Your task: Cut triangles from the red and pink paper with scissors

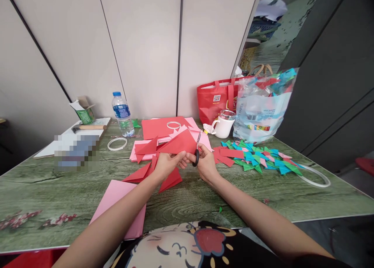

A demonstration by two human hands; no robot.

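Observation:
In the middle of the head view, my left hand (171, 163) pinches a folded piece of red paper (179, 142) by its near edge. My right hand (207, 163) is closed around the black handle of a pair of scissors (196, 158), whose blades point up and away at the right end of that paper. Both hands are close together above the table. Red folded triangles (171, 180) lie below and left of my hands. Beyond them are pink sheets (137, 151) and a red sheet (150, 128) with a white ring (173, 125) on it.
Right of my hands lies a pile of small coloured folded pieces (260, 157) beside a large white ring (317, 177). Behind stand a white mug (223, 127), a red bag (209, 104) and a plastic bag (260, 112). Left are a water bottle (122, 116), a hammer (90, 127) and pink paper (117, 200).

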